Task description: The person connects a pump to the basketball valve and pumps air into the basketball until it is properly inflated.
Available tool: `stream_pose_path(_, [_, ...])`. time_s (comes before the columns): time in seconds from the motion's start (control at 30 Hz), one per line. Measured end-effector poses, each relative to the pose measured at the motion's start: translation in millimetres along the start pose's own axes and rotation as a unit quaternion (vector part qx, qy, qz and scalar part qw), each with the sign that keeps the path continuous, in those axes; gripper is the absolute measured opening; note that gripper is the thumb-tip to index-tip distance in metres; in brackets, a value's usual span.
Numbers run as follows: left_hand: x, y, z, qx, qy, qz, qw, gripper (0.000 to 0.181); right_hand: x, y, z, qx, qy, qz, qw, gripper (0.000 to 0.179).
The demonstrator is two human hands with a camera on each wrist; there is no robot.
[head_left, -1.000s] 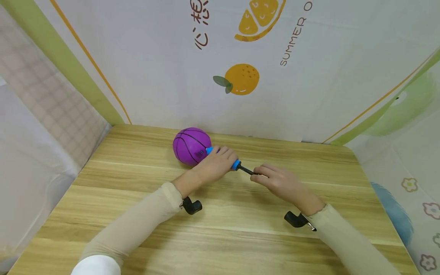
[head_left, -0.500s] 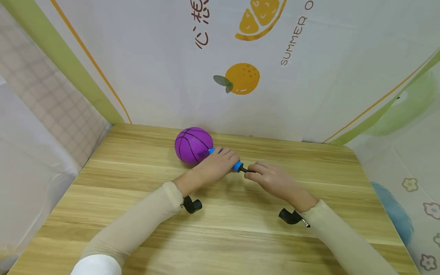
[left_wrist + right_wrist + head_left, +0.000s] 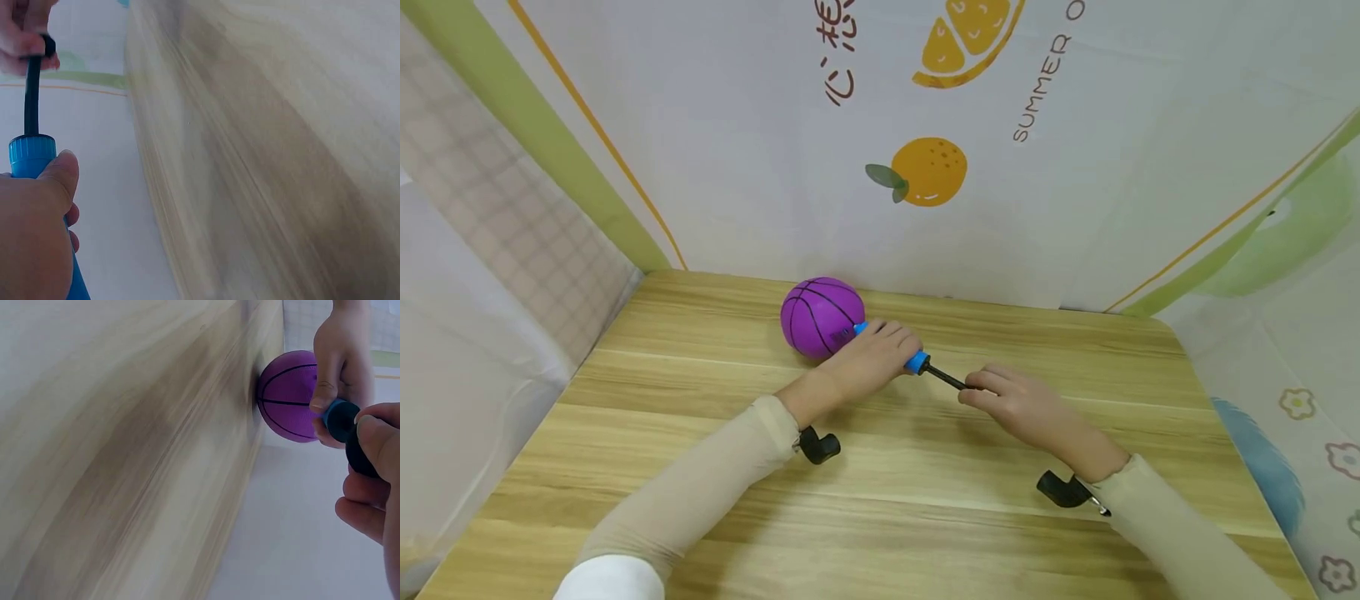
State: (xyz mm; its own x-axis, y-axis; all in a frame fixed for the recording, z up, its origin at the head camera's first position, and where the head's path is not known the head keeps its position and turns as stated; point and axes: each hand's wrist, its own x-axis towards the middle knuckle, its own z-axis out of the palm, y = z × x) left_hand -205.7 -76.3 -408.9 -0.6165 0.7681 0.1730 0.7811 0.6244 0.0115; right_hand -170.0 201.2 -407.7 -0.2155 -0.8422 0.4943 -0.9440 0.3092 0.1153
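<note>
A purple ball (image 3: 817, 317) with black basketball lines sits near the far edge of the wooden table. Its right side meets the blue end of a hand pump (image 3: 917, 362). My left hand (image 3: 874, 360) grips the blue pump barrel, fingers wrapped over it, and covers most of it. In the left wrist view the thumb lies along the barrel (image 3: 32, 155) just below its ribbed collar. My right hand (image 3: 1022, 408) pinches the black handle (image 3: 361, 453) at the end of the pump's rod (image 3: 946, 377). A good length of rod shows between collar and fingers.
The wooden table (image 3: 880, 533) reaches back to a white curtain (image 3: 760, 167) with orange fruit prints. More printed cloth hangs at both sides. A black bent piece (image 3: 820, 446) is fixed at the left wrist, another (image 3: 1063, 489) at the right.
My right hand first pushed the rod in toward the barrel, then drew it back out to the right. The ball shifted slightly right early on; my left hand stays nearly still.
</note>
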Motion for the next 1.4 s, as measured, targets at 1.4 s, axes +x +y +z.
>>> stream_pose_path(1.4, [-2.8,11.2,-1.1,0.008,0.006,-0.007,0.9999,0.025,24.8,2.5,8.5,-0.021,-0.037,0.01,0.999,0.022])
